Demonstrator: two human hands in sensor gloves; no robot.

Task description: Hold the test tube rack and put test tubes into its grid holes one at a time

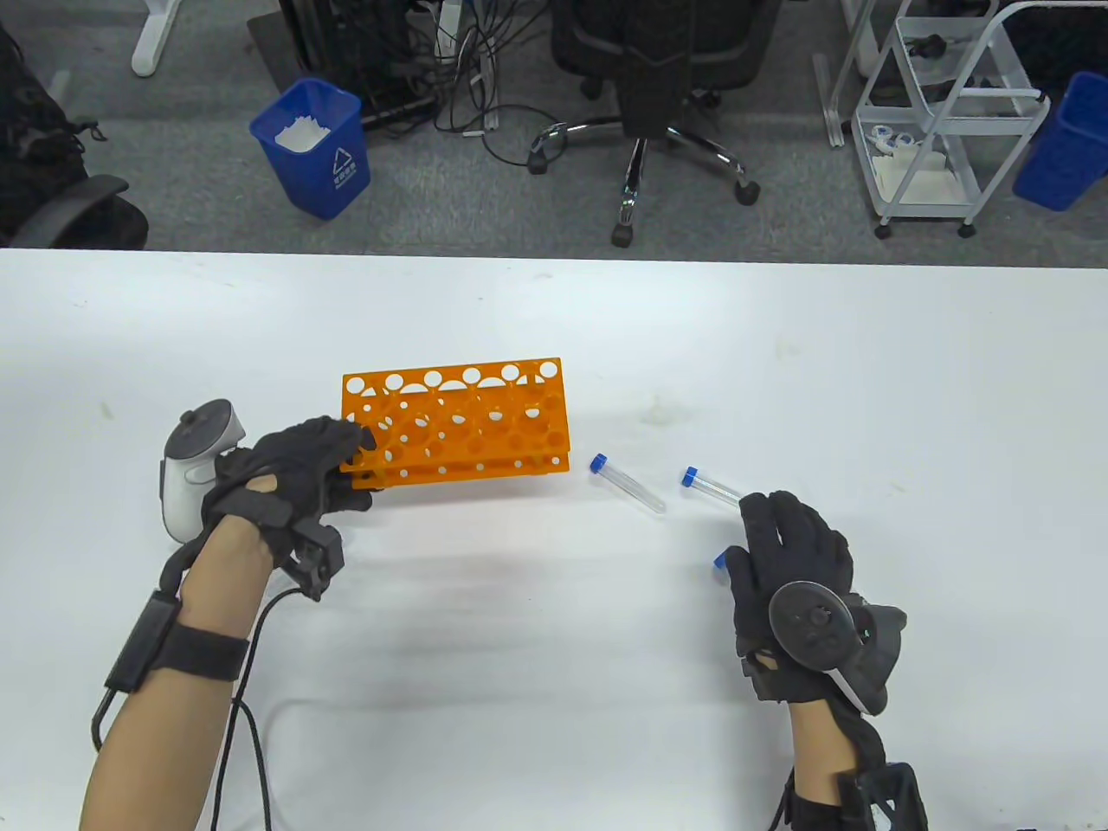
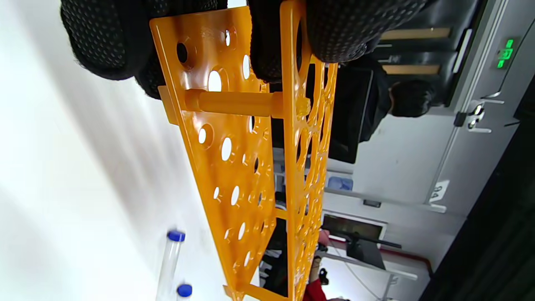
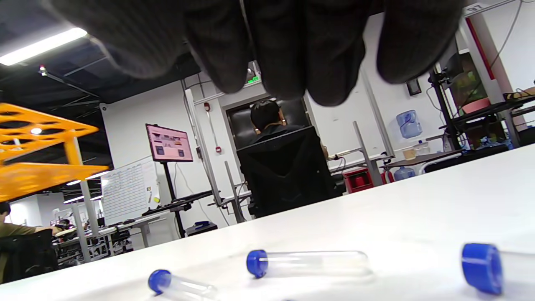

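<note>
Broadly spread beneath everything: white table (image 1: 554, 329). Gripped at its near-left end by the gloved left hand (image 1: 290, 476), fingers (image 2: 104, 42) clamped over top and bottom plates: orange plastic perforated test tube rack (image 1: 459, 424), all holes unfilled. Hovering flat over the table, fingers (image 3: 292, 46) together, holding nothing visible: gloved right hand (image 1: 792, 563). Just beyond and beside those fingertips, lying flat: three clear blue-capped test tubes (image 3: 309, 262), (image 1: 628, 483), (image 3: 482, 267).
</note>
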